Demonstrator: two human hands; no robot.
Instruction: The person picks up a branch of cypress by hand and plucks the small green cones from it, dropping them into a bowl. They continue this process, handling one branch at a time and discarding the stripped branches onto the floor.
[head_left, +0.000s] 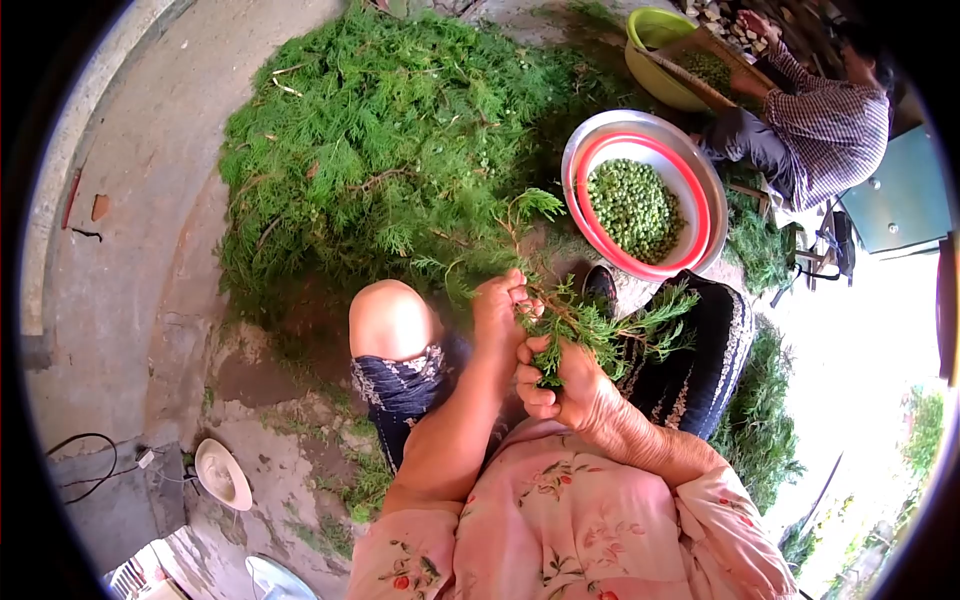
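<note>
A leafy evergreen sprig (600, 332) is held above my lap, its fronds fanning out to the right. My left hand (497, 312) is closed around its stem side, with a thin twig rising past the fingers. Just below and to the right, my right hand (568, 385) is closed with curled fingers on the same sprig. What lies inside the fingers is hidden. Beyond my hands, a white basin with a red rim (703, 210) holds many small green seed cones (635, 208). That basin sits within a wider metal bowl (590, 125).
A big heap of cut evergreen branches (370, 150) covers the ground ahead. At upper right, a seated person (825, 135) works beside a yellow-green tub (650, 35) and a tray. More branches (755, 430) lie to my right. A pale hat (222, 473) lies at lower left.
</note>
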